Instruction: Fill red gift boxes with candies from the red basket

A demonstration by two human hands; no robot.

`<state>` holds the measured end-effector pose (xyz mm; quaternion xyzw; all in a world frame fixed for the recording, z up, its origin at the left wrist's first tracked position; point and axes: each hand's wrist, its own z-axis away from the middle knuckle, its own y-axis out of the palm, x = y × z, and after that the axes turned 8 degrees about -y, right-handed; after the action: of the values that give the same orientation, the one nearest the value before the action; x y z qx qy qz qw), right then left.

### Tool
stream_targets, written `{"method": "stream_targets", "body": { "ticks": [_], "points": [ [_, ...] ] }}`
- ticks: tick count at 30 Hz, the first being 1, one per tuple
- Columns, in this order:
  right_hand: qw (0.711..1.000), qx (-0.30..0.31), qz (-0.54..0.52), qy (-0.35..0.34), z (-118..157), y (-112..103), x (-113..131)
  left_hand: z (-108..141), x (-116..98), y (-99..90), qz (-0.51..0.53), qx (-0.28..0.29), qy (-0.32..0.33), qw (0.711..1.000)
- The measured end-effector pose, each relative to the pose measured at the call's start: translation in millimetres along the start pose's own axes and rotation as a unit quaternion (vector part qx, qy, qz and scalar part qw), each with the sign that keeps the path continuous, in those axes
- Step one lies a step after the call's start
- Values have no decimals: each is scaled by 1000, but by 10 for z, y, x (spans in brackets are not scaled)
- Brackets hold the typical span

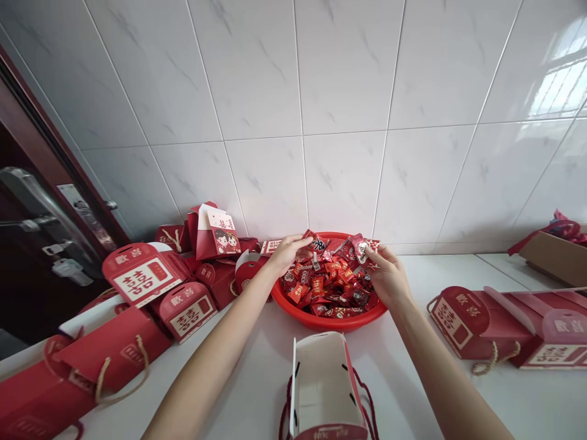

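Observation:
A round red plastic basket (316, 319) full of wrapped candies (328, 284) stands against the tiled wall. Over its back left part, my left hand (290, 253) is closed on a dark red candy packet (316, 242). My right hand (389, 273), above the basket's right side, pinches a red and white candy packet (359, 249). In front of the basket lies a box (324, 379) with its top open, white inside and bare, with dark red cords at its sides.
Red gift boxes (144, 275) with rope handles are piled at the left. More red boxes (481, 324) stand at the right, and a brown carton (554, 256) sits behind them. A door with a metal handle (34, 195) is at the far left.

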<state>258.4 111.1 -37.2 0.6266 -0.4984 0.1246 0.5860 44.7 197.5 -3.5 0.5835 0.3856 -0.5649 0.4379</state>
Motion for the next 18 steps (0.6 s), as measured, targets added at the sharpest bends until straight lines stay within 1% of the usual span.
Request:
{"method": "stream_targets", "body": {
  "ticks": [5,10,15,18],
  "points": [
    [1000,20,5,9,27,33,27,230,76,96,30,-10,-11,999],
    [997,73,37,7,54,60,60,381,156,213,53,-17,-33,998],
    [996,79,51,-4,84,77,73,437,209,249,28,26,-46,998],
    [994,86,66,1,94,75,67,455,198,261,27,35,-59,997]
  ]
}}
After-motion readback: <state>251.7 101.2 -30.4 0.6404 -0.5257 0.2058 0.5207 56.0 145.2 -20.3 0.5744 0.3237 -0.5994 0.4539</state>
